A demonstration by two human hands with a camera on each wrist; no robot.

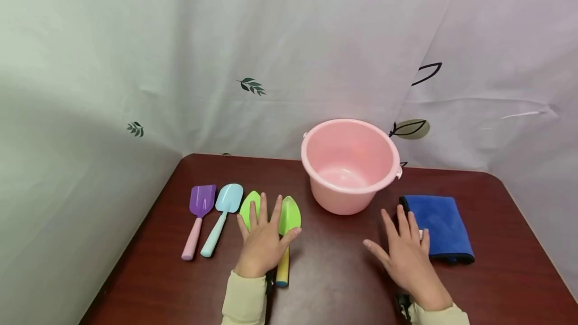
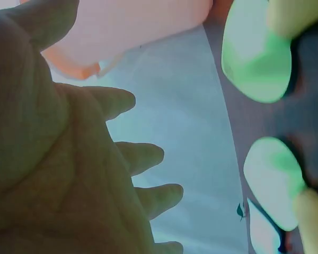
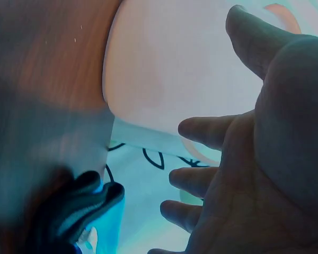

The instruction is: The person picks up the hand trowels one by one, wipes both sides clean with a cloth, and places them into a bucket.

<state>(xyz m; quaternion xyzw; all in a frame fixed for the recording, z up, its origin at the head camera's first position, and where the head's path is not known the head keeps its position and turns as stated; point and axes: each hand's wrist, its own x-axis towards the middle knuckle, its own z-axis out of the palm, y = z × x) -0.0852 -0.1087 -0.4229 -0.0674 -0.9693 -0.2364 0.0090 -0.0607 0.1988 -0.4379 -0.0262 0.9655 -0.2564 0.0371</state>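
Observation:
My left hand (image 1: 262,247) is spread with straight fingers above two green-bladed trowels, covering much of them in the head view. One green trowel (image 1: 290,214) shows its blade and yellow handle to the right of the fingers; the other green blade (image 1: 250,205) peeks out on the left. In the left wrist view the palm faces forward, holding nothing. My right hand (image 1: 406,260), fingers also spread, overlaps the left edge of a folded blue cloth (image 1: 440,224) with black trim. Its palm is bare in the right wrist view.
A pink bucket (image 1: 347,197) stands at the table's back, between the hands. Left of the green trowels lie a light-blue shovel (image 1: 229,199) and a purple shovel (image 1: 202,199) with a pink handle. White patterned fabric (image 1: 271,39) hangs behind the brown table (image 1: 334,275).

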